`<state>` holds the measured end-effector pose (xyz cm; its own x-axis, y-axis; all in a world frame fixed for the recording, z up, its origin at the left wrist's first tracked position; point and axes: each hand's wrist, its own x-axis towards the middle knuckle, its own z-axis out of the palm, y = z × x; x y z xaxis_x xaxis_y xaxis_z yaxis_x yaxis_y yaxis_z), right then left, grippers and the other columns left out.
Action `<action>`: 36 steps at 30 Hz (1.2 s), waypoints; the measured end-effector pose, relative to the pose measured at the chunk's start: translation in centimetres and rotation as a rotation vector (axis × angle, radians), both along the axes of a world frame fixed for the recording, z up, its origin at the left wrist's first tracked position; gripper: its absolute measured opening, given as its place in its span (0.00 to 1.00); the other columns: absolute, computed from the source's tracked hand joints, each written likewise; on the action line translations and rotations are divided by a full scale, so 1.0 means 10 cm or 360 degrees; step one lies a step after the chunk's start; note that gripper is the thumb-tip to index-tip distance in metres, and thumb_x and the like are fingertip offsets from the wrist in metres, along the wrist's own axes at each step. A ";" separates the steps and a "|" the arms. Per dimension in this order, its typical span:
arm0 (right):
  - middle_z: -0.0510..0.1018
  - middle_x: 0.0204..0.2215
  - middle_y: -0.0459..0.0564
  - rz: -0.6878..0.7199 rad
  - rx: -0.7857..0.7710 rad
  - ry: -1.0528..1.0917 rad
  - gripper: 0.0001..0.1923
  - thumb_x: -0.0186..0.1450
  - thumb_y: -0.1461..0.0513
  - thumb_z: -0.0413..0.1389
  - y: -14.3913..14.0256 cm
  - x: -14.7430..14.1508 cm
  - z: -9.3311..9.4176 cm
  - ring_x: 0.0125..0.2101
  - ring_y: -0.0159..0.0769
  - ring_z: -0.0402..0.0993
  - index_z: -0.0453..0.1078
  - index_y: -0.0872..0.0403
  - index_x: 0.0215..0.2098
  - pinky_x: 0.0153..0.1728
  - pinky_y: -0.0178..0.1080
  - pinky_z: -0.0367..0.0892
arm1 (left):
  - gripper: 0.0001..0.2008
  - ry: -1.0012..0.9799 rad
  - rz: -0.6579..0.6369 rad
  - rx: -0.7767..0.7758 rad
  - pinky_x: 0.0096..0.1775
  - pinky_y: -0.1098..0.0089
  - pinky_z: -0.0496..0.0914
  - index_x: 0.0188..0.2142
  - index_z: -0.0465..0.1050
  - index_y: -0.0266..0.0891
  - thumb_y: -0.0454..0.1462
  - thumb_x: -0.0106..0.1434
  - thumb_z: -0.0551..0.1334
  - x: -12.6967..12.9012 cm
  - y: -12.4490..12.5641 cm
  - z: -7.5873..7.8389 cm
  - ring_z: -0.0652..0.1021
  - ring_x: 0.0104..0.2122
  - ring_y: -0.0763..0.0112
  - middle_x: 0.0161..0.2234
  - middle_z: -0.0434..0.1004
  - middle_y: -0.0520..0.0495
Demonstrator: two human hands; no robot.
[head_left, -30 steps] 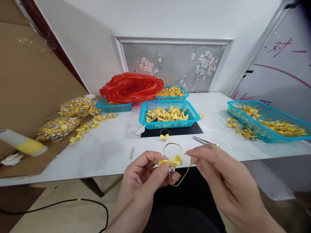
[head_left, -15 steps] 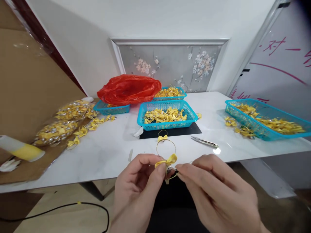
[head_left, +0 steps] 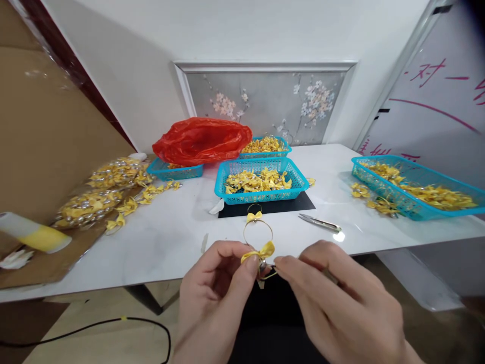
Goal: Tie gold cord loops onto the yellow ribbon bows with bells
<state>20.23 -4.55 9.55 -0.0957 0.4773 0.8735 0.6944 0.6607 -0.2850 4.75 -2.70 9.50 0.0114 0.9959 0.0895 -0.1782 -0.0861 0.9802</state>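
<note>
My left hand (head_left: 220, 283) pinches a small yellow ribbon bow (head_left: 260, 251) with a silver bell under it, below the table's front edge. A thin gold cord loop (head_left: 257, 227) rises from the bow. My right hand (head_left: 333, 293) pinches the gold cord just right of the bow, fingertips almost touching the left thumb. Another finished bow with a loop (head_left: 254, 214) lies on the white table (head_left: 170, 237) just beyond, by a black mat (head_left: 295, 203).
A blue basket (head_left: 261, 186) of yellow bows stands in the middle, two more baskets (head_left: 182, 171) behind by a red plastic bag (head_left: 202, 139), another basket (head_left: 417, 189) at right. Small snips (head_left: 318, 222) lie near the mat. Bagged bows (head_left: 91, 202) and a yellow-white tube (head_left: 34, 233) sit at left.
My right hand has moved left to meet the bow and closed on the cord; the hanging loop of cord under the bow has been drawn up short.
</note>
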 end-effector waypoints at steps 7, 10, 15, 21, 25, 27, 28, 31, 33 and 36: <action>0.70 0.23 0.50 -0.0096 0.0018 -0.0108 0.12 0.67 0.74 0.53 0.05 0.07 0.01 0.21 0.27 0.60 0.78 0.60 0.34 0.22 0.32 0.59 | 0.05 -0.0083 -0.0129 -0.0135 0.34 0.80 0.73 0.31 0.78 0.43 0.39 0.59 0.71 -0.01 0.03 0.04 0.76 0.29 0.74 0.28 0.79 0.53; 0.70 0.22 0.49 -0.0114 0.0033 -0.0122 0.13 0.69 0.72 0.52 0.06 0.04 0.01 0.21 0.27 0.60 0.78 0.59 0.33 0.22 0.32 0.59 | 0.04 -0.0081 -0.0145 -0.0125 0.34 0.79 0.73 0.31 0.78 0.43 0.39 0.59 0.70 0.00 0.03 0.05 0.76 0.29 0.74 0.28 0.79 0.54; 0.68 0.21 0.49 -0.0026 -0.0031 -0.0078 0.09 0.67 0.72 0.55 0.05 0.00 -0.01 0.21 0.29 0.64 0.77 0.61 0.34 0.21 0.34 0.62 | 0.04 -0.0054 -0.0131 -0.0102 0.34 0.80 0.72 0.31 0.78 0.42 0.38 0.60 0.70 0.01 0.01 0.05 0.75 0.29 0.74 0.27 0.79 0.53; 0.69 0.23 0.50 -0.0014 -0.0032 -0.0062 0.08 0.65 0.74 0.56 0.02 0.02 -0.05 0.22 0.30 0.66 0.76 0.61 0.36 0.21 0.34 0.64 | 0.04 -0.0043 -0.0109 -0.0088 0.33 0.79 0.71 0.32 0.78 0.43 0.40 0.60 0.70 -0.01 0.01 0.02 0.75 0.29 0.74 0.28 0.78 0.53; 0.69 0.23 0.49 -0.0046 -0.0055 -0.0081 0.10 0.65 0.75 0.54 0.03 0.05 -0.05 0.23 0.30 0.64 0.76 0.61 0.37 0.22 0.34 0.63 | 0.04 -0.0063 -0.0116 -0.0117 0.35 0.78 0.73 0.33 0.78 0.42 0.39 0.61 0.69 -0.01 0.02 0.03 0.75 0.30 0.73 0.29 0.78 0.52; 0.67 0.23 0.48 -0.0058 -0.0040 -0.0096 0.10 0.67 0.74 0.54 0.04 0.04 -0.05 0.22 0.29 0.63 0.76 0.61 0.35 0.21 0.33 0.62 | 0.03 -0.0072 -0.0125 -0.0123 0.36 0.78 0.73 0.32 0.78 0.42 0.38 0.61 0.69 0.00 0.02 0.04 0.75 0.30 0.73 0.29 0.79 0.52; 0.67 0.22 0.48 -0.0064 -0.0035 -0.0100 0.09 0.67 0.73 0.54 0.04 0.03 -0.04 0.21 0.28 0.62 0.76 0.60 0.34 0.21 0.33 0.61 | 0.03 -0.0073 -0.0124 -0.0123 0.36 0.78 0.73 0.32 0.78 0.42 0.38 0.61 0.69 0.00 0.01 0.04 0.75 0.30 0.73 0.29 0.79 0.52; 0.68 0.22 0.47 -0.0056 -0.0026 -0.0090 0.09 0.68 0.71 0.54 0.04 0.02 -0.05 0.21 0.28 0.63 0.75 0.59 0.34 0.21 0.32 0.62 | 0.04 -0.0072 -0.0133 -0.0103 0.34 0.80 0.72 0.30 0.78 0.42 0.38 0.60 0.69 0.00 0.00 0.05 0.76 0.29 0.74 0.28 0.79 0.53; 0.69 0.23 0.48 -0.0035 -0.0039 -0.0083 0.08 0.68 0.72 0.54 0.05 0.01 -0.07 0.21 0.29 0.65 0.75 0.59 0.36 0.21 0.33 0.64 | 0.04 -0.0058 -0.0131 -0.0094 0.33 0.81 0.71 0.30 0.78 0.42 0.38 0.60 0.69 0.00 0.00 0.05 0.75 0.29 0.75 0.27 0.79 0.53; 0.71 0.23 0.50 0.0011 -0.0087 -0.0080 0.07 0.67 0.73 0.55 0.05 0.00 -0.08 0.22 0.30 0.67 0.75 0.60 0.37 0.23 0.34 0.67 | 0.04 -0.0016 -0.0105 -0.0076 0.33 0.81 0.70 0.30 0.78 0.42 0.38 0.61 0.69 0.01 0.01 0.04 0.74 0.29 0.75 0.27 0.78 0.53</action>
<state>20.20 -4.02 8.75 -0.1423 0.5233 0.8402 0.7045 0.6498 -0.2854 4.83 -2.61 9.91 0.0764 0.9962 0.0426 -0.1918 -0.0273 0.9811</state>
